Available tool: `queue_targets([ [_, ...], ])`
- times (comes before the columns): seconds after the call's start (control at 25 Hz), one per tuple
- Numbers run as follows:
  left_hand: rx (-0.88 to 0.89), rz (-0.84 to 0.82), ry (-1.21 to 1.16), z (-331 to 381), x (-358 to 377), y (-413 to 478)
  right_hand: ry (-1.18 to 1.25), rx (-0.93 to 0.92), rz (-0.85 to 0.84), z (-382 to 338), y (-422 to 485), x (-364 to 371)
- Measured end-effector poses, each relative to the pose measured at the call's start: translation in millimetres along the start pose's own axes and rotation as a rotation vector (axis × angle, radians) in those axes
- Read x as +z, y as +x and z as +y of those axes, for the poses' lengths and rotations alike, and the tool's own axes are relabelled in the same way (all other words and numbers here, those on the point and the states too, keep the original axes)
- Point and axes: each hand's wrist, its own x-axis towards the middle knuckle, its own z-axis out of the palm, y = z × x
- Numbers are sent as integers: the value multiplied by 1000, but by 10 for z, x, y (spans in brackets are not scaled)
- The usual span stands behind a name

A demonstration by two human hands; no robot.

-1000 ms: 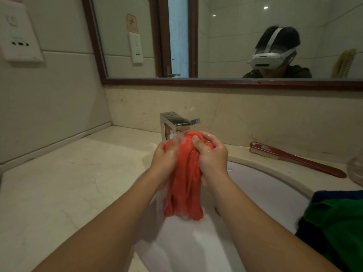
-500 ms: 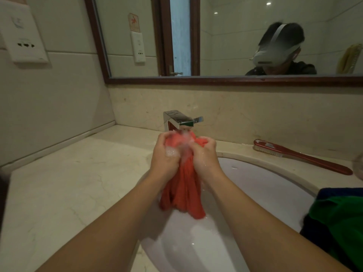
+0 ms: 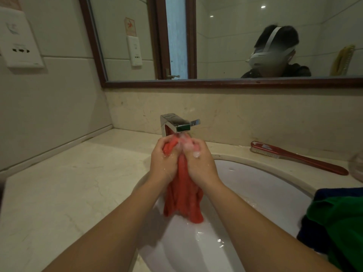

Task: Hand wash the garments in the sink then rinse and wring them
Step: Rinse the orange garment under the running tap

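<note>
A wet red garment point(image 3: 183, 195) hangs over the white sink point(image 3: 261, 185), bunched at its top just below the chrome faucet point(image 3: 174, 124). My left hand point(image 3: 164, 161) grips the bunched top from the left and my right hand point(image 3: 199, 160) grips it from the right, knuckles close together. White soap foam sits on the cloth and on my right fingers. The garment's lower end dangles into the basin.
A red long-handled scrub brush point(image 3: 294, 158) lies on the counter behind the sink at right. A green garment point(image 3: 339, 224) on a dark blue one point(image 3: 334, 193) is piled at the sink's right edge. The marble counter point(image 3: 68, 189) stretches left. A mirror point(image 3: 225, 36) hangs above.
Both hands have drawn closer together and lower on the bunched top, under the faucet spout, and foam now shows on the cloth. The garment hangs longer below them.
</note>
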Motion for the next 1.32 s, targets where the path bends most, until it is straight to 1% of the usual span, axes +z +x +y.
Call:
queue_targets([
  [0.12,24,80,14,-3,-20,2,88,0,35,40,39,64],
  [0.2,17,152,36,7,-65,19,178,53,59,85,60,131],
  [0.32,36,179,61,6,-133,35,145,77,54,99,58,129],
  [0.4,37,122,76,-22,-137,42,153,46,27,73,18,93],
  [0.52,15,41,57,-10,-55,16,101,3,73,41,-25,51],
  [0.56,-23,16,23,-10,-31,15,89,-18,101,23,-23,38],
  [0.68,-252,-106,-125,-9,44,0,119,-16,224,33,22,-21],
  [0.72,-268,-145,-134,-32,59,-13,136,6,258,44,32,-37],
  [0.8,-204,-176,-59,-92,76,-23,207,44,272,60,28,-46],
  [0.92,-91,-125,49,-43,48,-44,321,96,226,17,-4,-24],
  [1.12,-71,-51,13,-1,-79,-24,308,65,65,15,-11,42],
  [1.2,-103,-42,0,-22,-96,-16,271,45,93,33,-10,37],
  [1.32,-100,-56,-13,-38,-54,-19,277,42,221,42,35,-23],
])
